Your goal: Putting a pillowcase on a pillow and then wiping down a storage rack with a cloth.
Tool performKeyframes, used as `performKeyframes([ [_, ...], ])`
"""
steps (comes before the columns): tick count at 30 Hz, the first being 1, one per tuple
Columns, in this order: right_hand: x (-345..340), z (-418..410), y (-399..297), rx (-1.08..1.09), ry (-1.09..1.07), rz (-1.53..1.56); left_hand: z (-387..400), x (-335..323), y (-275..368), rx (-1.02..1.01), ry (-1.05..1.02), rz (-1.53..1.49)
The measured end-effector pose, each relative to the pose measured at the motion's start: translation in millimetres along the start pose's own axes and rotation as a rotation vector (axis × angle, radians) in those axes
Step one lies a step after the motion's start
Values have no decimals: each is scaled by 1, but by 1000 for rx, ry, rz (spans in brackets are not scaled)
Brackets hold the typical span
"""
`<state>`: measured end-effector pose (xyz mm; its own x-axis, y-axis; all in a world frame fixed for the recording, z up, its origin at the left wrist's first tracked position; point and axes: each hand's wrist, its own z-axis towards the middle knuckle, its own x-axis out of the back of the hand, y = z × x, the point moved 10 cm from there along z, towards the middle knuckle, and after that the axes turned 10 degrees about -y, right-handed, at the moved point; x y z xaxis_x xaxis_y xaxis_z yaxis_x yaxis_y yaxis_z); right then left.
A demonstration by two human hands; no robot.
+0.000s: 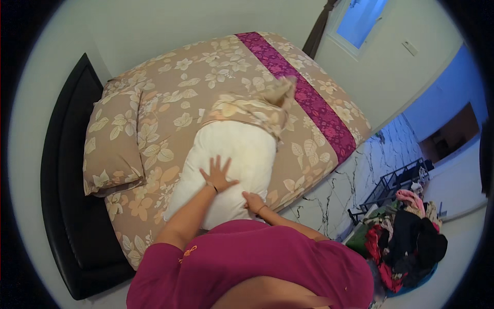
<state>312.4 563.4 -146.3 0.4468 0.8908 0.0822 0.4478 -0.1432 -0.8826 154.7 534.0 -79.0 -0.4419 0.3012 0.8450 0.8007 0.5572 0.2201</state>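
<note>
A white pillow (235, 150) lies on the floral bed sheet (162, 116), its near end close to my body. Over its far end is a floral pillowcase (247, 108), bunched and slightly blurred, with a loose flap towards the magenta band of the sheet. My left hand (219, 175) presses flat on the pillow with fingers spread. At the pillow's near right edge, my right hand (253, 201) has its fingers curled against the white fabric, pinching it.
Another pillow in a floral case (114, 143) lies by the black headboard (77, 174). A heap of clothes (405, 239) and a dark metal rack (401, 177) stand at the right, beyond the marbled floor (328, 197). Walls border the bed's far side.
</note>
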Motion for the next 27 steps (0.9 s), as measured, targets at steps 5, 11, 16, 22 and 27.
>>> performKeyframes([
  [5, 126, 10, -74, 311, 282, -421, -5, 11, 19, 20, 160, 3],
  [11, 173, 80, -189, 601, 306, -587, 35, 84, 53, -82, 360, -12],
  [16, 160, 163, -223, 729, 352, -866, 76, 75, 81, -97, 307, 93],
  [22, 181, 216, -212, 598, 369, -1004, 91, 60, 76, -50, 232, 121],
  [27, 125, 171, -191, 623, 124, -942, 92, 60, 68, -37, 286, 85],
])
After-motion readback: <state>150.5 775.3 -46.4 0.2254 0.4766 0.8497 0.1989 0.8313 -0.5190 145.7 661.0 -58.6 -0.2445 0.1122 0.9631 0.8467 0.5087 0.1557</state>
